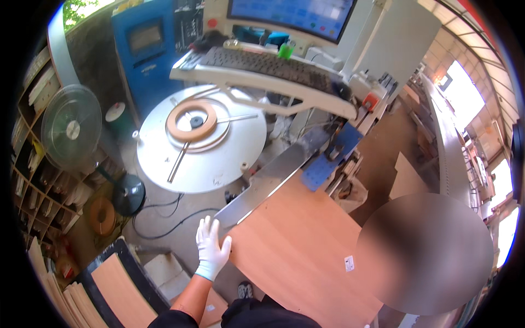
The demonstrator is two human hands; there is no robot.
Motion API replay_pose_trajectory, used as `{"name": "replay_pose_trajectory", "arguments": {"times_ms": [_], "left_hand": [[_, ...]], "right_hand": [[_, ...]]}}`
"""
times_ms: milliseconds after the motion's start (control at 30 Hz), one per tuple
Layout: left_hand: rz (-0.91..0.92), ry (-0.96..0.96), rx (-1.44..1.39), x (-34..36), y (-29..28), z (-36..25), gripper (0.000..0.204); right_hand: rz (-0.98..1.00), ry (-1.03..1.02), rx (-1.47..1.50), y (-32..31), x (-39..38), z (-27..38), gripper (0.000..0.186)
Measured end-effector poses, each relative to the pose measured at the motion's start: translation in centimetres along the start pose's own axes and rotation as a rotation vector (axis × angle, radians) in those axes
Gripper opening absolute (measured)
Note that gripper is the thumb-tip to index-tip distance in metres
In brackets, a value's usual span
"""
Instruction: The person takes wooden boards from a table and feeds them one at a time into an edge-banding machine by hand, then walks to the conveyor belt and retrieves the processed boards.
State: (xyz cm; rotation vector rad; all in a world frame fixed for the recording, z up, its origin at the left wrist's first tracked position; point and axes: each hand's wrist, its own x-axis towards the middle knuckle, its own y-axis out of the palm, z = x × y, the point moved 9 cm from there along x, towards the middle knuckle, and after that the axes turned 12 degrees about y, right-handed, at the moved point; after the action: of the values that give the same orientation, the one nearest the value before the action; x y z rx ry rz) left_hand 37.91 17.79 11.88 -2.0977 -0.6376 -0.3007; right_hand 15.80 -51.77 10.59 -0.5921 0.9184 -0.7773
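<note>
Left hand [212, 251] at seven o'clock, spread wide, at edge of brown board [301, 246], right hand [367, 326] barely showing at five, grip unclear, keyboard [268, 63] at twelve

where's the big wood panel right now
In the head view, the big wood panel is lower centre, right of the gloved left hand, below the blue plate.

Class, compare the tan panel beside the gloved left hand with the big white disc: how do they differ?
The panel is tan; the disc is white. The panel has corners; the disc is round. The panel bears a small white label; the disc carries a tan ring. Both have broad, flat tops.
</note>
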Motion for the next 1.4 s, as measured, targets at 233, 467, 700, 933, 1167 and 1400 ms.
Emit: {"name": "replay_pose_trajectory", "arguments": {"times_ms": [233,467,700,933,1167,1400], "left_hand": [[0.217,0.206,0.212,3.9,6.6,-4.1,0.052],[0.225,0.198,0.251,5.7,8.4,-5.8,0.05],[0.24,0.215,0.363,4.6,5.8,-6.7,0.05],[0.165,0.265,0.321,4.7,5.8,-6.4,0.046],[0.152,0.251,0.347,3.9,6.0,-5.8,0.046],[0.216,0.164,0.345,3.9,6.2,-6.6,0.051]], "right_hand": [[0.035,0.148,0.448,2.2,9.9,-0.9,0.057],[-0.071,-0.002,0.612,0.3,24.9,-6.1,0.049],[-0.04,0.093,0.62,2.5,23.8,3.6,0.041],[-0.216,0.024,0.6,3.8,33.4,6.1,0.025],[-0.559,-0.025,0.04,2.2,20.4,23.1,0.035],[-0.794,-0.713,-0.402,11.4,17.7,33.8,0.061]]}}
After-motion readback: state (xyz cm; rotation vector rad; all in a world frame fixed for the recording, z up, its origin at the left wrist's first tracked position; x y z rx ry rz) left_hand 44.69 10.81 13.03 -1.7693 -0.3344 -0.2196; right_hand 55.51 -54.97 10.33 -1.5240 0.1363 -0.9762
